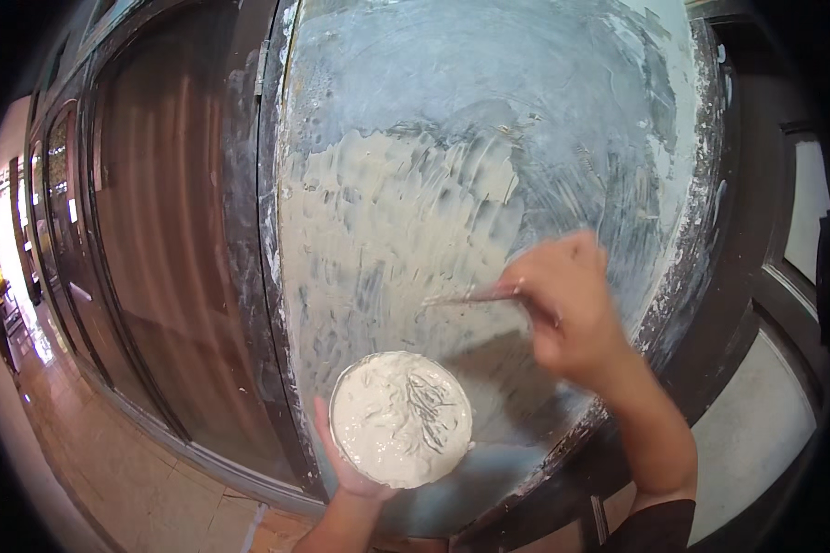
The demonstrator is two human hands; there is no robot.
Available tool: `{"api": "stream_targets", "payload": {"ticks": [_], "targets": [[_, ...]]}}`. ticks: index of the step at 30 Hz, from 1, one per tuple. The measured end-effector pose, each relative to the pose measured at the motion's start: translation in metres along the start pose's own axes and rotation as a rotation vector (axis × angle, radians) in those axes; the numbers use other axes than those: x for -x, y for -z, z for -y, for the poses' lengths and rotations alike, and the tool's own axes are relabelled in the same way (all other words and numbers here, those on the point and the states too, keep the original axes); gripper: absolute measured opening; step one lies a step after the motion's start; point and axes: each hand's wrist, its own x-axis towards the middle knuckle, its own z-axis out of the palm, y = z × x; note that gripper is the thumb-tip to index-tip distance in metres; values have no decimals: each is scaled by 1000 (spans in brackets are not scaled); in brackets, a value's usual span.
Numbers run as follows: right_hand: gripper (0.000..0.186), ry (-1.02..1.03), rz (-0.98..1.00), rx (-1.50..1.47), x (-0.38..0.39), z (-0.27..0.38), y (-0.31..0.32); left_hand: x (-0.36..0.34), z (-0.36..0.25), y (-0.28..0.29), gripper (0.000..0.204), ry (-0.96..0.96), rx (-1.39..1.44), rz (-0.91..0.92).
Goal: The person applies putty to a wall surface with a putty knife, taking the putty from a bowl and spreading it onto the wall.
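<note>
My left hand (pixel 341 465) is closed round a round container of wet white putty (pixel 383 419), held low in front of the wall panel; its top surface is ridged on the right side. My right hand (pixel 567 309) grips a thin flat spreading tool (pixel 466 299), slightly blurred, whose tip is over the panel to the upper right of the container. Whether it touches the surface I cannot tell. The tall panel (pixel 489 64) is grey-blue on top, with a streaky cream coat (pixel 369 203) over its middle and left, and patchy white along the right edge.
On the left stands a dark-framed glass door with a brown curtain behind it (pixel 161 230), beside a tiled floor (pixel 83 433) and a bright opening (pixel 23 267) far left. On the right is a dark frame with pale panels (pixel 747 433), angled away from the coated panel.
</note>
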Motion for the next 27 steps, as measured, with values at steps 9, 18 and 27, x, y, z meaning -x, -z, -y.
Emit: {"api": "stream_targets", "payload": {"ticks": [9,18,27], "targets": [[41,-569,-151,-160,-46,-119,36,2,-14,7,105,-30,69,2],[43,-569,-178,105,-48,-104,14,4,-26,24,104,-93,41,-6],[44,-531,-222,115,-55,-124,18,2,-30,12,99,-106,93,32]]}}
